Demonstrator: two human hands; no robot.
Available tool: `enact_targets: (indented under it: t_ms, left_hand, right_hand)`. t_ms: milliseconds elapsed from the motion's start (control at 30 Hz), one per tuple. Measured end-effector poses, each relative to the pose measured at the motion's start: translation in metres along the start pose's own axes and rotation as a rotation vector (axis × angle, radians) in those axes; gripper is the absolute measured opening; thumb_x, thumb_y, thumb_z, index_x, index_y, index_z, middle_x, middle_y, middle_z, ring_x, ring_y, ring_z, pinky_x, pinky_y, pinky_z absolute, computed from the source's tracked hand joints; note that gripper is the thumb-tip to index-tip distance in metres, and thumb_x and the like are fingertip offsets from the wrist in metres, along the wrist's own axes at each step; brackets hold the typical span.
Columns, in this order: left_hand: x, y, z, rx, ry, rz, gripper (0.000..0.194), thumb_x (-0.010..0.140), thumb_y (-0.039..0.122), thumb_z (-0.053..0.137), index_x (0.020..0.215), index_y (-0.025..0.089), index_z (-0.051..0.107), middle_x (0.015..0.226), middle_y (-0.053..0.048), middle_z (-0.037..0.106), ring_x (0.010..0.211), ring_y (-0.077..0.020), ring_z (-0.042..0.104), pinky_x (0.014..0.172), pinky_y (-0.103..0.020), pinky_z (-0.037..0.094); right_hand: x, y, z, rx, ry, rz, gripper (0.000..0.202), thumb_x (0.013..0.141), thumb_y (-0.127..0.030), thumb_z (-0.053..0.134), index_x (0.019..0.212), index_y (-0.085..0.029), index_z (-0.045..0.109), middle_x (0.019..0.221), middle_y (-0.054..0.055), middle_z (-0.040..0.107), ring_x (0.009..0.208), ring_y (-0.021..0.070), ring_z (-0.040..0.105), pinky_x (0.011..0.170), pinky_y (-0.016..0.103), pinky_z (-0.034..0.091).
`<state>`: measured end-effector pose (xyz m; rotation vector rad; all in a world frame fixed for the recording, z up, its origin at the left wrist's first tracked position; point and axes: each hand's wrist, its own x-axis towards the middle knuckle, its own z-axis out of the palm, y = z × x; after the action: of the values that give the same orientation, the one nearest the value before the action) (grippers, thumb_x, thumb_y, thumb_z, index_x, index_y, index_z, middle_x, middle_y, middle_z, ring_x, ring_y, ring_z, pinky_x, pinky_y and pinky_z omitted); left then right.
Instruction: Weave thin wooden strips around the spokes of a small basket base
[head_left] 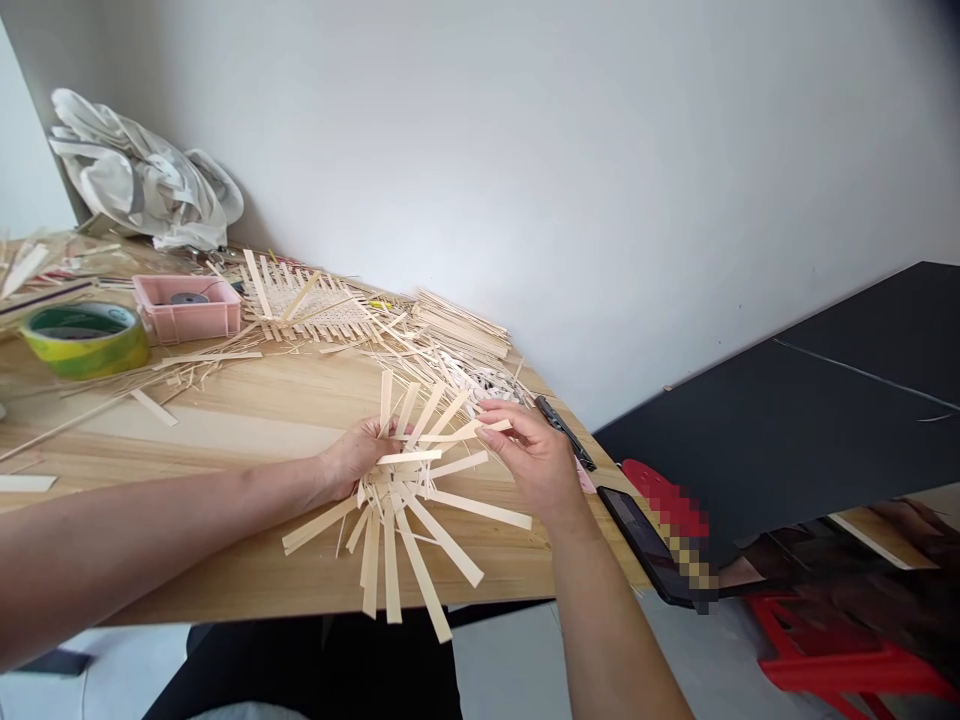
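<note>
- Counter with a light brown, wood-grained top [270,420], running along a plain white wall [465,150]; pale strips and thin slivers litter its far side.
- Spoked woven piece of flat, pale, bamboo-like strips [394,490], raised between the two hands at the near edge; its free ends fan out all round, several of them reaching down past that edge.
- Crumpled white fabric bundle [142,185], slumped at the far left, against the wall.
- Flat woven mat of pale strips [307,310], lying at the back, well apart from the spoked piece.
- Yellow-green ring of tape [112,355] and, just right of it, a pink rectangular plastic box [196,322].
- Bare right hand [529,460]: its grip appears to pinch one flat, pale strip [456,437] near the outer end, between thumb and fingers.
- Bare left hand [360,455]: its grip clasps the spoked piece at its upper left, some fingers hidden behind the strips.
- The step in hand seems to be guiding that single strip across or into the centre, with the left hand as anchor.
- The next move would call for a steady left hold and a light, even pull or tuck from the right, so that neighbouring spokes neither slip nor crease.
</note>
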<state>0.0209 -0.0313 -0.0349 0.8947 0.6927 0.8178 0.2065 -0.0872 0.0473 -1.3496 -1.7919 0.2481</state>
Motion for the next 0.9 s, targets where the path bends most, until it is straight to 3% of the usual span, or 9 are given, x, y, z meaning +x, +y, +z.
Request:
enact_targets:
  t_ms: [100, 233, 433, 533, 633, 800, 900]
  left_hand:
    - [-0.004, 0.003, 0.003, 0.007, 0.001, -0.036, 0.026, 0.057, 0.020, 0.067, 0.081, 0.016, 0.059, 0.063, -0.001, 0.064, 0.051, -0.0144, 0.060, 0.050, -0.026, 0.048]
    - [-0.007, 0.006, 0.005, 0.023, 0.012, -0.074, 0.026, 0.058, 0.020, 0.065, 0.082, 0.016, 0.058, 0.064, -0.002, 0.064, 0.052, -0.0170, 0.060, 0.049, -0.029, 0.049]
    - [-0.009, 0.006, 0.006, 0.043, 0.002, -0.051, 0.022, 0.060, 0.018, 0.063, 0.081, 0.014, 0.059, 0.068, -0.005, 0.066, 0.054, -0.0166, 0.061, 0.050, -0.027, 0.048]
    - [-0.008, 0.006, 0.006, 0.039, -0.007, -0.047, 0.022, 0.060, 0.019, 0.064, 0.081, 0.013, 0.059, 0.068, -0.005, 0.066, 0.055, -0.0166, 0.061, 0.050, -0.027, 0.048]
    - [-0.007, 0.006, 0.006, 0.013, 0.019, -0.034, 0.023, 0.060, 0.020, 0.065, 0.082, 0.015, 0.059, 0.064, -0.003, 0.064, 0.051, -0.0148, 0.059, 0.048, -0.025, 0.047]
    - [-0.002, 0.006, 0.003, -0.037, 0.027, -0.003, 0.026, 0.058, 0.020, 0.068, 0.081, 0.016, 0.058, 0.061, -0.001, 0.064, 0.048, -0.0140, 0.059, 0.047, -0.024, 0.046]
    - [0.002, 0.007, 0.002, -0.035, 0.067, 0.026, 0.026, 0.055, 0.019, 0.070, 0.079, 0.014, 0.060, 0.061, -0.002, 0.064, 0.051, -0.0140, 0.060, 0.049, -0.022, 0.046]
  right_hand:
    - [0.011, -0.008, -0.013, -0.078, -0.188, 0.049, 0.018, 0.076, -0.032, 0.053, 0.085, -0.022, 0.065, 0.097, 0.004, 0.064, 0.094, 0.0184, 0.057, 0.083, 0.032, 0.042]
    - [0.026, -0.012, -0.021, -0.113, -0.333, 0.119, 0.022, 0.074, -0.035, 0.054, 0.080, -0.019, 0.067, 0.098, 0.004, 0.063, 0.094, 0.0198, 0.056, 0.079, 0.030, 0.043]
    - [0.043, -0.011, -0.021, 0.099, -0.504, 0.326, 0.020, 0.072, -0.035, 0.055, 0.076, -0.017, 0.062, 0.080, 0.002, 0.063, 0.074, 0.0122, 0.057, 0.062, 0.022, 0.046]
    - [0.044, -0.001, -0.018, 0.306, -0.443, 0.553, 0.018, 0.069, -0.034, 0.060, 0.075, -0.017, 0.060, 0.074, 0.002, 0.063, 0.062, 0.0091, 0.058, 0.059, 0.021, 0.047]
    - [0.036, 0.018, -0.011, 0.549, -0.278, 0.735, 0.019, 0.061, -0.027, 0.068, 0.073, -0.017, 0.058, 0.069, 0.001, 0.063, 0.061, 0.0094, 0.060, 0.058, 0.020, 0.047]
    - [0.000, 0.038, 0.007, 0.708, -0.021, 0.738, 0.025, 0.052, -0.025, 0.073, 0.073, -0.017, 0.061, 0.069, 0.000, 0.064, 0.063, 0.0096, 0.060, 0.058, 0.019, 0.046]
    - [-0.024, 0.037, 0.012, 0.636, -0.004, 0.716, 0.029, 0.054, -0.029, 0.072, 0.079, -0.016, 0.064, 0.069, 0.003, 0.065, 0.063, 0.0118, 0.060, 0.062, 0.024, 0.046]
